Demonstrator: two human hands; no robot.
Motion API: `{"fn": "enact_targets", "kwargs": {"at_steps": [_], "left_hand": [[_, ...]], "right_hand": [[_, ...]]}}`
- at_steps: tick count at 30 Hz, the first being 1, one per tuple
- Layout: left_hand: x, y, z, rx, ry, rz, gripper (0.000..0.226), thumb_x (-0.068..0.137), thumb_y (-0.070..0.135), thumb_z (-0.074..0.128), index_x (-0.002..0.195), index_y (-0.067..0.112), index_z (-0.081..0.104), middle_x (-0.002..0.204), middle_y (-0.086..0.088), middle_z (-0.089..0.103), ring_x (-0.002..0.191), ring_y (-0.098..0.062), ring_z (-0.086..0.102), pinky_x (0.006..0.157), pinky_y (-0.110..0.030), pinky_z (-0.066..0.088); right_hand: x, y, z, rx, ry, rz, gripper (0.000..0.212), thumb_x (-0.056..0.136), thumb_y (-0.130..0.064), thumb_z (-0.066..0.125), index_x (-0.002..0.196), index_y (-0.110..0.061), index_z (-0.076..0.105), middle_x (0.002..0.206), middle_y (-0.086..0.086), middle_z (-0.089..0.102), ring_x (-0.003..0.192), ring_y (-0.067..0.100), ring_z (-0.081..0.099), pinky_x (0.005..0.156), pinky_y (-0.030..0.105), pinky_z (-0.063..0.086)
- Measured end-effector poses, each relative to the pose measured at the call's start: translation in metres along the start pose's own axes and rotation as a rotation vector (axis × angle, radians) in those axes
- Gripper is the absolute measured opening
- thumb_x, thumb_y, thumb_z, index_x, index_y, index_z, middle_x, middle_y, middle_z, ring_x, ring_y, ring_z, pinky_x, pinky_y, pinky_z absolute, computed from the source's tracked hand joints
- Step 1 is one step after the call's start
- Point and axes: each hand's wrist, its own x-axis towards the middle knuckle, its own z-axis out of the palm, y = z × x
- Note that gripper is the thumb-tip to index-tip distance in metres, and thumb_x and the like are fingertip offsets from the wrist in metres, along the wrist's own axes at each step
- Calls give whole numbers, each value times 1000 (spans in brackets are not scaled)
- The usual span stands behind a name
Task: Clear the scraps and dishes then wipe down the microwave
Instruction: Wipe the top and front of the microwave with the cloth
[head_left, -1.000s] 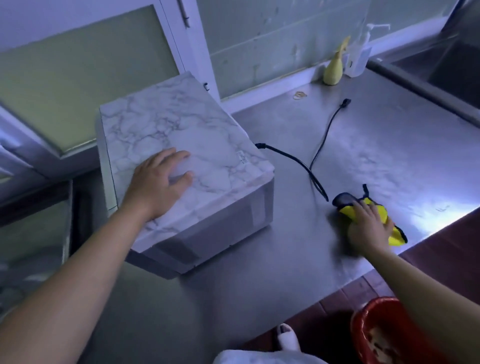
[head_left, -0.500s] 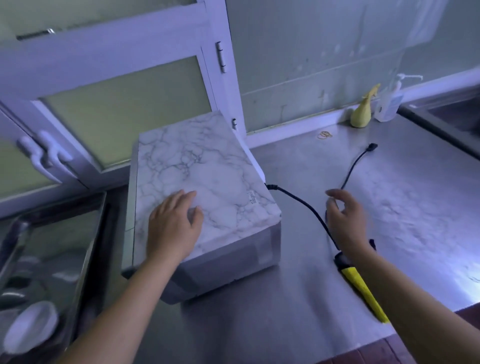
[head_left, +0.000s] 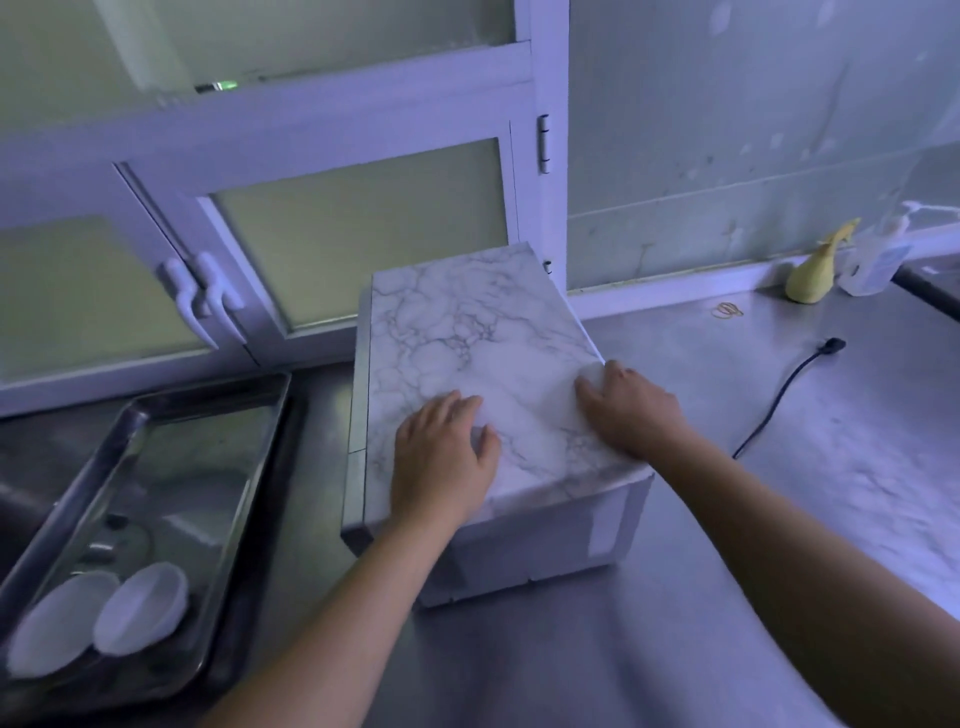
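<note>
The microwave (head_left: 457, 322), covered in white marble-pattern film, stands on the steel counter (head_left: 779, 415) with its back toward me. My left hand (head_left: 441, 457) lies flat on its top near the front. My right hand (head_left: 628, 410) rests on the top at the right edge, fingers bent over the corner, holding nothing. Its black power cord (head_left: 779, 400) lies loose on the counter to the right, unplugged. Two white dishes (head_left: 140, 608) sit in a steel tray (head_left: 218, 415) at the left. The yellow cloth is out of view.
A yellow bottle (head_left: 815, 275) and a clear pump bottle (head_left: 878, 254) stand at the back right against the wall. Rubber bands (head_left: 727, 310) lie near them. White cabinet doors with handles (head_left: 208, 301) are behind the microwave and tray.
My right hand left the yellow cloth on the counter and moved up and left onto the microwave's top right edge. The view swung left and up; the left hand stayed put.
</note>
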Motion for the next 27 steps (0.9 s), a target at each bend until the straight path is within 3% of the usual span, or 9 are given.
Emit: {"fn": "enact_targets", "kwargs": {"at_steps": [5, 11, 15, 19, 22, 27], "left_hand": [[-2, -2, -6, 9, -62, 27, 50, 95, 43, 34, 138, 22, 49, 148, -2, 46, 138, -22, 37, 114, -39, 24], [-5, -6, -11, -10, -163, 75, 59, 97, 45, 26, 150, 19, 33, 159, -8, 28, 147, -26, 21, 119, -44, 14], [-9, -14, -13, -40, -187, 136, 58, 100, 45, 27, 152, 19, 28, 162, -9, 22, 148, -27, 16, 121, -45, 9], [-12, -26, -16, -68, -214, 247, 57, 100, 46, 25, 152, 22, 29, 162, -7, 21, 149, -26, 16, 122, -45, 9], [-13, -37, -17, -127, -180, 335, 54, 98, 46, 33, 146, 23, 39, 159, -6, 30, 146, -25, 24, 120, -41, 13], [-9, -57, -17, -240, -216, 448, 54, 94, 51, 44, 144, 31, 45, 157, 3, 35, 145, -15, 26, 118, -30, 11]], "right_hand": [[-8, -6, -7, -9, -85, 52, 48, 99, -56, 25, 120, -15, 41, 133, 18, 57, 120, 34, 54, 101, 49, 33], [-19, -16, -13, 17, -126, 133, 62, 96, -66, 26, 139, -22, 33, 142, 16, 52, 130, 35, 48, 109, 53, 28], [-27, -13, -8, 109, -100, 205, 82, 81, -80, 27, 144, -29, 30, 145, 17, 47, 132, 36, 44, 111, 53, 31], [-59, -16, -4, 112, -45, 260, 65, 99, -60, 34, 154, -28, 20, 155, 14, 35, 145, 34, 28, 116, 51, 24], [-85, -19, 3, 134, 41, 275, 63, 102, -50, 38, 156, -26, 17, 156, 12, 33, 145, 31, 25, 115, 51, 24], [-128, -21, 23, 176, 181, 273, 65, 102, -38, 43, 158, -24, 12, 165, 0, 16, 153, 21, 6, 120, 46, 13]]}}
